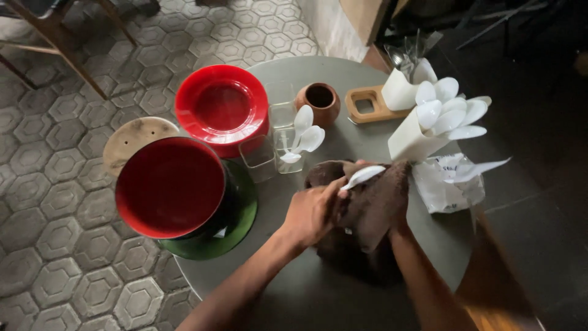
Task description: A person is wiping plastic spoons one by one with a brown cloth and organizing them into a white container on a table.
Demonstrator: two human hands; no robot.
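Two hands work above the round grey table: the left hand pinches a white plastic spoon while the right hand, hidden under the brown cloth, cups it for wiping.

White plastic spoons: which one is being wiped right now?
The white plastic spoon lying on the brown cloth, pinched by the left hand; the others stand in containers.
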